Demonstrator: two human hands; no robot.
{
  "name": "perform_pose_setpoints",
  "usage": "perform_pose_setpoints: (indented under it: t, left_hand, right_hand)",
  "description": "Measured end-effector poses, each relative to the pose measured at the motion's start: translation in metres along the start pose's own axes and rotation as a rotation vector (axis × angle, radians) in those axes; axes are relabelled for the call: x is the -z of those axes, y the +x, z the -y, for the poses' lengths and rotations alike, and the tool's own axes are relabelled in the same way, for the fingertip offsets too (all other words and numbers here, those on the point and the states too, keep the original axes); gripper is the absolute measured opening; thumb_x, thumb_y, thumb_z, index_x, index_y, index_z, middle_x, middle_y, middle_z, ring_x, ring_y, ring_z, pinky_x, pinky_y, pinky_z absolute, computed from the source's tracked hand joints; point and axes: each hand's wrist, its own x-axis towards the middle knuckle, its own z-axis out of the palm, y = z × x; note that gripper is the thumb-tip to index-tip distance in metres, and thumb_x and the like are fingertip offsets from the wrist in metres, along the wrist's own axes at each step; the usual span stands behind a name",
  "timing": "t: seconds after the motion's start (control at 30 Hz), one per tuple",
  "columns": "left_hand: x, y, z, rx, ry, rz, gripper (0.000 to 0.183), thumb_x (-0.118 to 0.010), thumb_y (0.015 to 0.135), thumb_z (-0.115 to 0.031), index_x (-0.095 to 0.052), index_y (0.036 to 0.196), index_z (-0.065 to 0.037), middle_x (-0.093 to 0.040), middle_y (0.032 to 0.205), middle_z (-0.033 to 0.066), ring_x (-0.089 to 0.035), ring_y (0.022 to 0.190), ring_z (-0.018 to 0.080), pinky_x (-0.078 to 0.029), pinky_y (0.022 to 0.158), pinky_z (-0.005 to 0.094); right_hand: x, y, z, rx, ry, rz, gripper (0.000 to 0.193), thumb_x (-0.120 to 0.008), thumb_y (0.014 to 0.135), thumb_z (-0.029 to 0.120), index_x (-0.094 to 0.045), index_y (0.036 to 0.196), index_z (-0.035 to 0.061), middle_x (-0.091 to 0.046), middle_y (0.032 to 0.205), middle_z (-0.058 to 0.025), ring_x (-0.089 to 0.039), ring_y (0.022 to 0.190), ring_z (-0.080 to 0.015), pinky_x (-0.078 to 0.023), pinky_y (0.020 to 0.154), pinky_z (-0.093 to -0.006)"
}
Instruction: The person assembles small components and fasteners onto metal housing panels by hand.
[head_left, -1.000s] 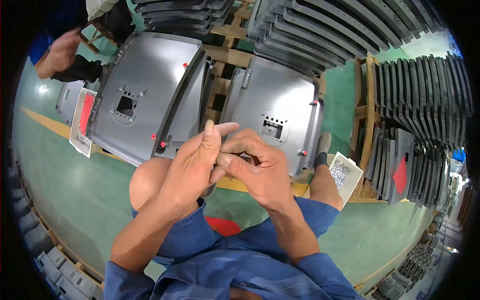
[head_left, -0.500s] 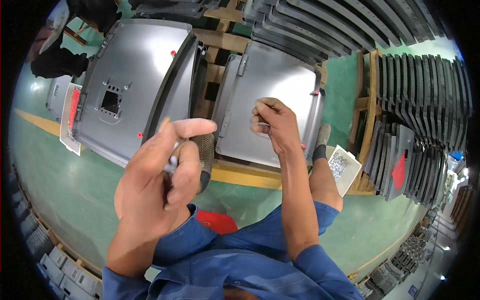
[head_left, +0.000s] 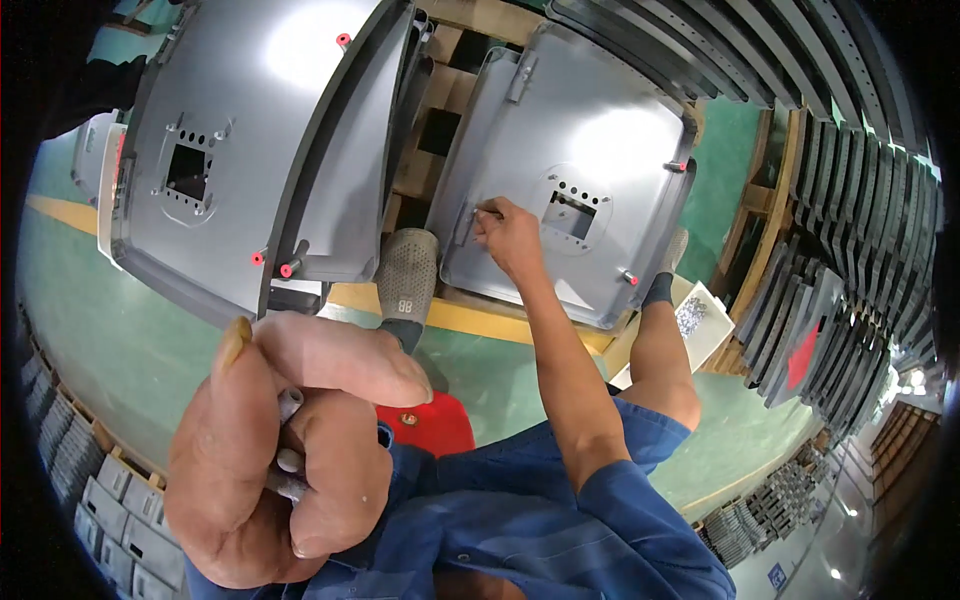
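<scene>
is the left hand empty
No, small grey pieces show between the curled fingers of the left hand.

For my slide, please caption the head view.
Left hand holds small grey parts; right hand over left side of a grey panel.

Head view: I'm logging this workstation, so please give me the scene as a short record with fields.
Left hand: curled around small metal parts
Right hand: at the left edge of the right grey panel; any held part unclear
Left grey panel: square cutout, red-ended pegs
White bin: beside the right leg, holding small metal pieces
Floor: green
</scene>
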Motion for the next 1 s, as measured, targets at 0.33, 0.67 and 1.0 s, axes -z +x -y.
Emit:
perform_pose_setpoints:
  t: [0.33,0.67,1.0]
  left_hand:
    - [-0.005,0.001,-0.002,-0.037,0.093,-0.086,0.038,-0.026,0.097,-0.036,-0.04,0.09,-0.002,-0.023,0.038,-0.0038,-0.019,0.025,0.0071,-0.013,0.025,0.0229]
    - [0.001,-0.007,-0.008,-0.035,0.088,-0.056,0.036,-0.027,0.097,-0.035,-0.041,0.091,-0.002,-0.03,0.041,-0.0013,-0.025,0.028,0.0084,-0.019,0.027,0.0235]
    - [0.0,-0.018,-0.005,-0.009,-0.209,-0.111,0.049,-0.023,0.097,-0.031,-0.037,0.117,0.012,-0.042,0.051,0.0057,-0.041,0.037,0.0128,-0.035,0.035,0.0215]
  right_hand:
    - [-0.012,-0.005,-0.009,-0.023,0.016,-0.115,0.016,-0.053,0.082,0.009,-0.06,0.089,-0.0035,-0.063,0.068,-0.0145,-0.062,0.062,-0.0215,-0.049,0.059,-0.0308]
    - [-0.031,-0.004,0.011,0.227,-0.509,-0.144,0.012,-0.051,0.078,0.008,-0.058,0.085,0.0002,-0.06,0.081,-0.0215,-0.057,0.076,-0.0384,-0.047,0.067,-0.0455]
    - [-0.042,-0.006,0.02,0.231,-0.684,-0.141,0.018,-0.058,0.069,0.002,-0.051,0.085,0.001,-0.058,0.083,-0.0197,-0.06,0.075,-0.0365,-0.05,0.065,-0.0415]
